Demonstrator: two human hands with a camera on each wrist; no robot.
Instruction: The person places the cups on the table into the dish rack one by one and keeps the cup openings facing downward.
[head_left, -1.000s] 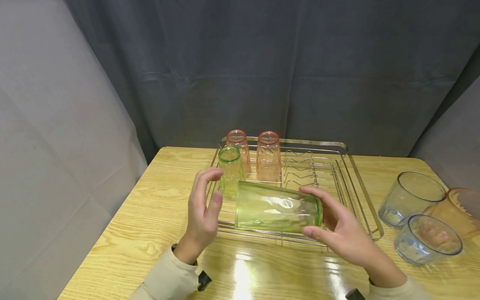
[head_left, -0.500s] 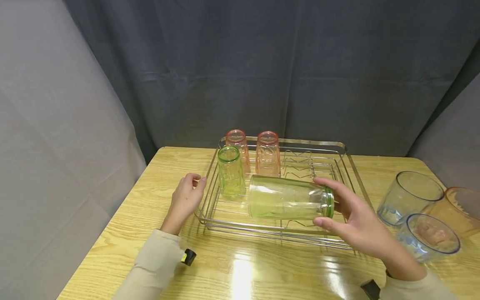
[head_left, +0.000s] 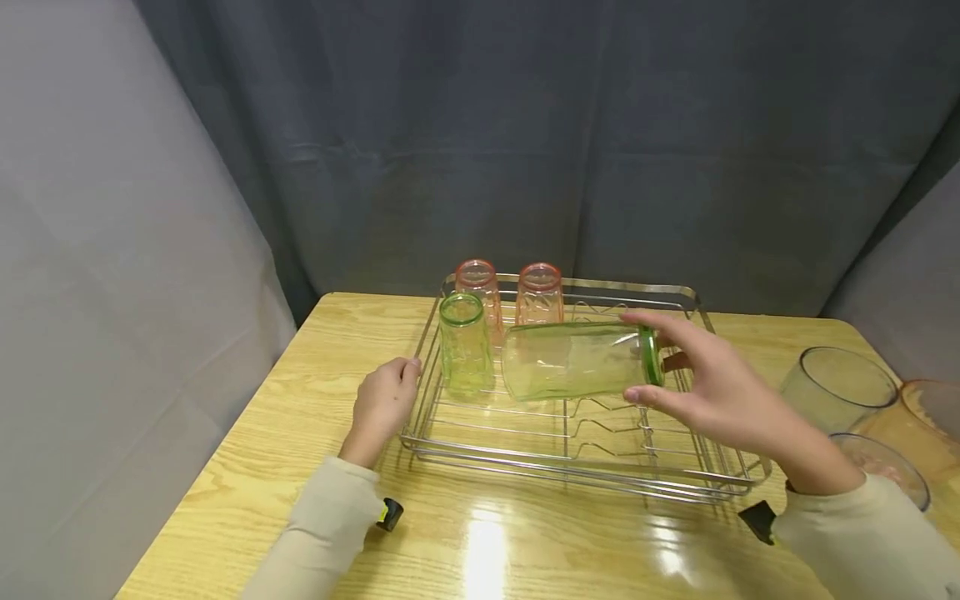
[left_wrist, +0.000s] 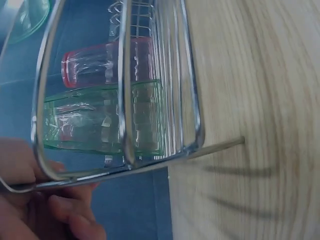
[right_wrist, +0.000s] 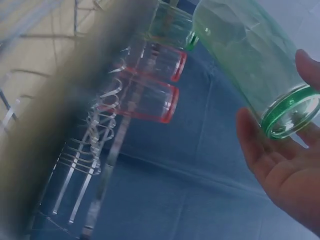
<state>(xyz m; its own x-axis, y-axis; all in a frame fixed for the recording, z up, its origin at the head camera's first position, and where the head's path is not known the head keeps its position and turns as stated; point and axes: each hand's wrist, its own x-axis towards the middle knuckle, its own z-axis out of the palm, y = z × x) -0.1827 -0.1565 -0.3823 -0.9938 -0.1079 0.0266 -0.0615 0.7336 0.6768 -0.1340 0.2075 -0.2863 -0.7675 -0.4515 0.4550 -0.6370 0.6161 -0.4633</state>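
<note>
Pinching a green tumbler [head_left: 577, 360] by its bottom, the right hand [head_left: 708, 393] is holding it sideways above the wire dish rack [head_left: 573, 460]. The left hand [head_left: 384, 402] is gripping the rack's left edge, likely stopping wobbles.

Your head camera looks forward and down over the table [head_left: 300, 433], far enough back to hold the whole rack [head_left: 630, 288], your left hand [head_left: 384, 402] and your right hand [head_left: 712, 392]. Your left wrist camera peers close through the rack's bars, rolled so the table fills the right side; your right wrist camera, rolled the other way, looks past the held green glass [head_left: 573, 362] toward the curtain [head_left: 420, 158]. All 3 share the standing green glass [head_left: 466, 354]
</note>
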